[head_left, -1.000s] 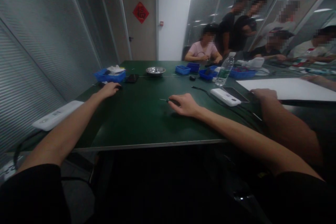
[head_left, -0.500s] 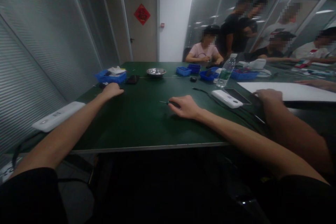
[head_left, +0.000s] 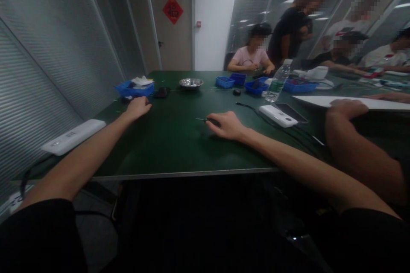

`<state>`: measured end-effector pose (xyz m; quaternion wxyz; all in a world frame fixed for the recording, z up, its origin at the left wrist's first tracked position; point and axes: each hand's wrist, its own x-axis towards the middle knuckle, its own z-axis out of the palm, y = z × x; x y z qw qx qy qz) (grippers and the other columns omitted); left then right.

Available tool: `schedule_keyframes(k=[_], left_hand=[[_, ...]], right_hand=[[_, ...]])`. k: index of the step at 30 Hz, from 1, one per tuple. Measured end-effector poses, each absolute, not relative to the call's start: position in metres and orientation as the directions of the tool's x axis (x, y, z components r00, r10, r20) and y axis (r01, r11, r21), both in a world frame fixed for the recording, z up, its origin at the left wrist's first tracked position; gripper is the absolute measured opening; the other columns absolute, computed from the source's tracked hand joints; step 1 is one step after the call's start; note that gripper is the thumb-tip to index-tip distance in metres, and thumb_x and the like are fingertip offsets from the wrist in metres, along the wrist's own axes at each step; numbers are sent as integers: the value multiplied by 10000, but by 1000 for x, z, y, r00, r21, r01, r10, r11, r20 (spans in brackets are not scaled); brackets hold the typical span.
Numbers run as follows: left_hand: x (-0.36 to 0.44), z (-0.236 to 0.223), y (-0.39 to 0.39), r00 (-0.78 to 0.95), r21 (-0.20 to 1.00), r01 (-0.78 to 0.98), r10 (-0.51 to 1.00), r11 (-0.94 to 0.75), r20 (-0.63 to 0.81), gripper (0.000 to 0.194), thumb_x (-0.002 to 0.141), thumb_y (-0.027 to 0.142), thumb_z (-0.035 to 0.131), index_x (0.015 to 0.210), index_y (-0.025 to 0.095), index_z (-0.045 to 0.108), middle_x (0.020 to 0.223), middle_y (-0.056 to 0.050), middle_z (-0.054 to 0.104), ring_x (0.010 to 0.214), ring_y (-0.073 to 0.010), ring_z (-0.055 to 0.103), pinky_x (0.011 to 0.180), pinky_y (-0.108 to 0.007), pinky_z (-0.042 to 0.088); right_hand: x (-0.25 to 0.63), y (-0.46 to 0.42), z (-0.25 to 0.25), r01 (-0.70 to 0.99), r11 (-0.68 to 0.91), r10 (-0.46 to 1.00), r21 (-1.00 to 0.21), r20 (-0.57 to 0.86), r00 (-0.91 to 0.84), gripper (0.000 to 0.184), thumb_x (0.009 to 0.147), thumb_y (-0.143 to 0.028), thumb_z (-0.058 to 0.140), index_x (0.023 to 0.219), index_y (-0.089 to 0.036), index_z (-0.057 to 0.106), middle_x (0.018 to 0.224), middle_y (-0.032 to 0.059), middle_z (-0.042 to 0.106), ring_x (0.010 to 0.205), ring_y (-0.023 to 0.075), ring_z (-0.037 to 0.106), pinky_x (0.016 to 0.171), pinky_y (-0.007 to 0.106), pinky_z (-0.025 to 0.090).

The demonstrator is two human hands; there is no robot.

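Note:
My right hand (head_left: 226, 125) is closed around the dark handle of a small screwdriver (head_left: 201, 119), low over the middle of the green table. Its thin metal shaft points left. Farther left, my left hand (head_left: 138, 107) is at the near side of a blue basket (head_left: 136, 90) holding white tissue. Its fingers are curled, and what they hold, if anything, is hidden. A dark item lies at the basket's near edge, partly behind this hand. Just beyond it is a flat black object (head_left: 162, 92), apart from the fingers.
Beyond my hands stands a steel bowl (head_left: 191, 87). Small blue baskets (head_left: 224, 82) and a water bottle (head_left: 278, 83) are at the back right. White power strips (head_left: 278, 116) lie on both sides. A co-worker's arm (head_left: 358, 145) reaches in beside a white board (head_left: 349, 102).
My left hand has shifted slightly to the right, its fingers more curled. My right hand keeps the screwdriver nearly in place. The co-worker's hand at the right has moved right. The view has tilted down slightly.

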<state>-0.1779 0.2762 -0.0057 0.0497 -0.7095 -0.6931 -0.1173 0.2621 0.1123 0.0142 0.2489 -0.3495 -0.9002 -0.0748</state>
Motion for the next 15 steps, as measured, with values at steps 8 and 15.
schedule_keyframes(k=[8, 15], left_hand=[[-187, -2, 275, 15, 1, 1000, 985, -15, 170, 466, 926, 484, 532, 1039, 109, 783, 1079, -228, 747, 1049, -366, 697, 881, -399, 554], [-190, -2, 285, -17, 111, 994, 992, 3, 122, 333, 863, 360, 625, 1040, 148, 812, 1040, -180, 775, 996, -337, 725, 850, -387, 572]], right_hand=[[262, 112, 16, 648, 761, 581, -38, 485, -654, 373, 1028, -416, 474, 1147, -160, 716, 904, 75, 773, 688, 166, 658, 655, 278, 409], [262, 112, 15, 653, 757, 576, -22, 494, -651, 382, 1032, -427, 464, 1141, -161, 715, 889, 71, 769, 676, 166, 647, 650, 288, 394]])
